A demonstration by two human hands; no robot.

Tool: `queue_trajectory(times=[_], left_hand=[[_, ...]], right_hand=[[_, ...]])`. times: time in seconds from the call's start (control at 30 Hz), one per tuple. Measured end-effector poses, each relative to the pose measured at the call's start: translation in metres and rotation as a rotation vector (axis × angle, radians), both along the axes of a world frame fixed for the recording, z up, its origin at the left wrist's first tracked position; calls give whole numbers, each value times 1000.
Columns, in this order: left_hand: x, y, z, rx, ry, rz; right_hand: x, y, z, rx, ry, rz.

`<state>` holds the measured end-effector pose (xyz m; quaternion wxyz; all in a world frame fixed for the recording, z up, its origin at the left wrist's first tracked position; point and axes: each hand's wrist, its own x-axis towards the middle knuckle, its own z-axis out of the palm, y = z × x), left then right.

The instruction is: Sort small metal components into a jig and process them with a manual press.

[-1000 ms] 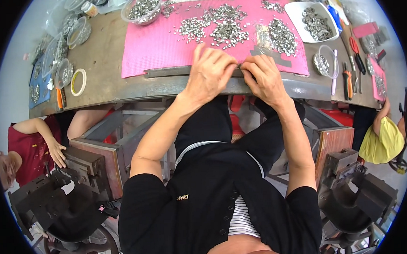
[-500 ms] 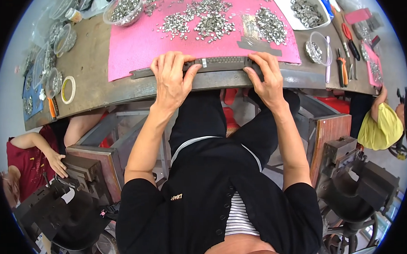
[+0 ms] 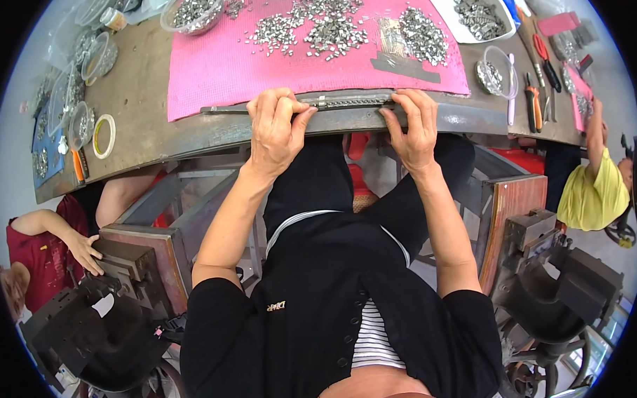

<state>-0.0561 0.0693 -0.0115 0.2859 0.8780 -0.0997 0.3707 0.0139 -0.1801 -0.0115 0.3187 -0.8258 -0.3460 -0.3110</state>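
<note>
A long dark metal bar (image 3: 224, 110) lies along the front edge of the bench, with a row of small metal pieces (image 3: 350, 101) along it between my hands. My left hand (image 3: 275, 134) grips the bar left of the row, fingers curled over and thumb pointing inward. My right hand (image 3: 416, 132) pinches the right end of the row between thumb and fingers. The ends of the row are hidden by my fingertips. Just beyond my hands, a pink textured mat (image 3: 230, 76) carries several heaps of small silvery metal pieces (image 3: 330, 34).
A clear tub of metal pieces (image 3: 194, 12) stands back left, a white tray (image 3: 438, 12) back right. Pliers (image 3: 534, 108) and a clear cup (image 3: 493, 73) are right; a tape roll (image 3: 104, 136) is left. Dark machines flank me. One person (image 3: 46, 243) sits left, another (image 3: 592, 196) right.
The bar has tipped, so its row of pieces now looks narrower. Both hands have drawn slightly toward me, and the left has shifted a little right. The person at right has raised an arm.
</note>
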Motion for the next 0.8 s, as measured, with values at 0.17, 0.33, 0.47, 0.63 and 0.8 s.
queue_trajectory(times=[0.17,0.33,0.47,0.63,0.8], left_hand=[[-1,1,2,5,15,12],[11,9,18,-55,269,6],[28,27,30,79,280,-64],[60,26,33,304,406,-56],[56,21,37,394,520,-155]], right_hand=[[1,1,8,3,31,8],[22,-4,38,-149,291,120],[44,-2,55,-194,455,197],[80,44,50,-266,215,250],[73,52,42,-436,286,318]])
